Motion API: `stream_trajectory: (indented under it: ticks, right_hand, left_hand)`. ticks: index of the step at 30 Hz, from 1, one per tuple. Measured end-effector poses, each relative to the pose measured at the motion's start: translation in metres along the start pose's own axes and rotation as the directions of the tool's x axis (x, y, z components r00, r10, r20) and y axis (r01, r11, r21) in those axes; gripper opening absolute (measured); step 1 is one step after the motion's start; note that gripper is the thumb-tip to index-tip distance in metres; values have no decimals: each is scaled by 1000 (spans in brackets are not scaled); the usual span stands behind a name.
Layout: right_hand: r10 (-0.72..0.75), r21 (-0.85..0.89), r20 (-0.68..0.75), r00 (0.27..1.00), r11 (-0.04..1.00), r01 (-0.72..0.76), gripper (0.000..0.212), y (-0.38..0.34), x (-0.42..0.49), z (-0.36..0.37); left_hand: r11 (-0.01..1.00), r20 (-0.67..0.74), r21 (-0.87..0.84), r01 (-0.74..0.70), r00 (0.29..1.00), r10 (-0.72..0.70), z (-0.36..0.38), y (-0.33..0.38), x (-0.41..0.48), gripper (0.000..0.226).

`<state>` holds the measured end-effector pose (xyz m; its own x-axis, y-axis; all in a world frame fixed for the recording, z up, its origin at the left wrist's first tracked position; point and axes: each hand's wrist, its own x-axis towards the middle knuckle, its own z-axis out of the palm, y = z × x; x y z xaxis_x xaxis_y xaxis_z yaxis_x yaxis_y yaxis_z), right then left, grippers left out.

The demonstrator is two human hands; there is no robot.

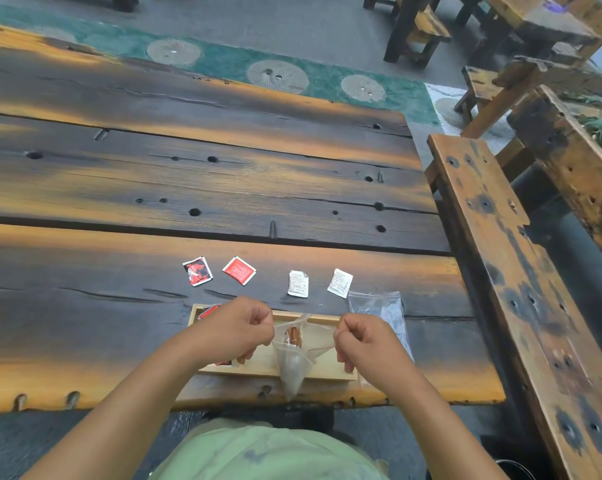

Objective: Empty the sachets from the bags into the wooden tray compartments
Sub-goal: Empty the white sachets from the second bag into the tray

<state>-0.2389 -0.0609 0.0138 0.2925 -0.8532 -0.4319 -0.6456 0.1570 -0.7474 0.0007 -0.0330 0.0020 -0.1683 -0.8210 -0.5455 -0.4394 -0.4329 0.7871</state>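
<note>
Clear bag (292, 368) pinched between left hand (237, 327) and right hand (365, 337), over wooden tray (330, 374); red sachets (209, 310) in left compartment

One wide-angle camera on the person's head looks forward and steeply down, close above the left hand (239, 327) and the right hand (365, 337) at the near edge of the table (188, 174), with the floor (292, 15) farther behind.

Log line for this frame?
left hand: pinches clear bag | right hand: pinches clear bag | clear bag: over wooden tray | sachets: four on table
</note>
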Motion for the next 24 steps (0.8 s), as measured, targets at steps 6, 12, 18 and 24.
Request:
stream_trajectory:
  ticks: [6,12,18,24]
  right_hand:
    - [23,-69,-26,999,997,-25,26,1,0,-10]
    - [-10,-81,-56,998,997,6,24,3,-1,-16]
    - [-92,-206,-71,993,976,76,24,5,0,-19]
    - [-6,188,-156,988,981,36,22,-21,-7,-21]
  left_hand:
    - [1000,-9,2,5,1000,-5,-8,-2,-1,17]
    - [995,-2,93,-36,999,36,-16,-5,0,34]
    - [979,31,180,-96,995,91,-25,-4,5,34]
    - [988,-77,44,-149,985,152,-16,2,13,23]
